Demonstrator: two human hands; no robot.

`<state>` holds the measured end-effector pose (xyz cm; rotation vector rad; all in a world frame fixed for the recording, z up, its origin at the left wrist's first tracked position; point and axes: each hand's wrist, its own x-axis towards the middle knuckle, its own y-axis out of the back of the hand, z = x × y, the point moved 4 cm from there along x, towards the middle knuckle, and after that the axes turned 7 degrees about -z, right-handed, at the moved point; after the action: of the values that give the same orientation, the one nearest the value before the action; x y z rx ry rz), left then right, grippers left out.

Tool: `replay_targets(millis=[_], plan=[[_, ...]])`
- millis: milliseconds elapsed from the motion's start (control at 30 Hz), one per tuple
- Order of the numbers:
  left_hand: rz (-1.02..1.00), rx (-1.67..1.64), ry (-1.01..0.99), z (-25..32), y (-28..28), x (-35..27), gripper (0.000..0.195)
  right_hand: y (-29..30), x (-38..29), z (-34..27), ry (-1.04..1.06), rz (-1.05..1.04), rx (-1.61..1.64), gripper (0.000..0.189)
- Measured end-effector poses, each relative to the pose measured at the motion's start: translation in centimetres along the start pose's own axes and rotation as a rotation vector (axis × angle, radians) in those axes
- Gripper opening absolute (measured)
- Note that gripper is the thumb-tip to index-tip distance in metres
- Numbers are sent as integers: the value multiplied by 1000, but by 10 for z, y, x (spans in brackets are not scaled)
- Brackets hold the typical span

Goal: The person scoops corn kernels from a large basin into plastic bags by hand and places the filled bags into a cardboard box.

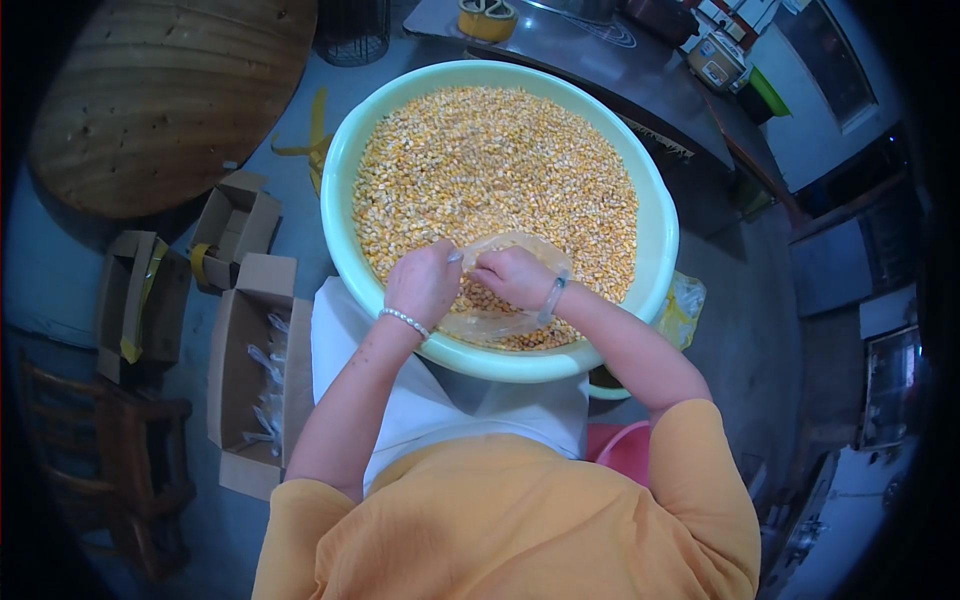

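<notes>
A pale green plastic basin (658, 247) filled with yellow and whitish corn kernels (495, 165) stands before me. My left hand (427, 279), with a beaded bracelet at the wrist, pinches the edge of a clear plastic bag (487, 324) over the near part of the basin. Curled fingers mark my right hand (519, 276), which is at the bag's mouth; whether anything is inside those fingers is hidden. Corn shows through and around the thin bag.
On the left, an open cardboard box (225, 375) holds several knotted clear bags (266, 375). Two more boxes (240, 217) stand behind it, near a round wooden tabletop (172, 97) and a wooden chair (142, 450). A dark counter (570, 56) lies beyond the basin; a pink tub (628, 454) is beside my right hip.
</notes>
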<state>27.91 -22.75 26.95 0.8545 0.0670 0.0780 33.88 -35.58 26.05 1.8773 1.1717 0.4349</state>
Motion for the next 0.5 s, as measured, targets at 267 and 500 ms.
replay_targets(millis=[267, 500], plan=[[55, -31, -21, -1, -2, 0, 19, -2, -4, 25, -145, -111, -79, 28], [-2, -21, -27, 4, 2, -4, 17, 12, -20, 17, -89, -133, -275, 18]])
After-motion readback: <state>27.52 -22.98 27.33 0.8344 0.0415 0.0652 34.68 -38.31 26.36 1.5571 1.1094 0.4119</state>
